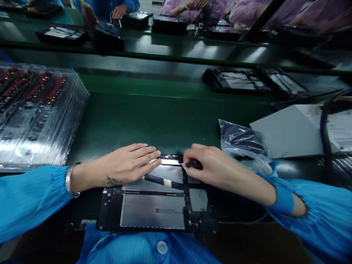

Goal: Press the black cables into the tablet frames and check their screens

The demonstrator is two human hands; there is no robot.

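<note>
An opened tablet chassis with silver shielding and a black frame lies flat at the near edge of the green bench. My left hand rests on its upper left part, fingers stretched flat and pressing down. My right hand sits at the chassis's upper right corner, fingers pinched on a small dark part with a reddish tip. Both arms wear blue sleeves. A metal bracelet circles my left wrist.
A stack of clear plastic trays with small red-and-black parts stands at the left. A clear bag of dark parts and a grey sheet lie at the right. More chassis rest on the belt. Other people work across it.
</note>
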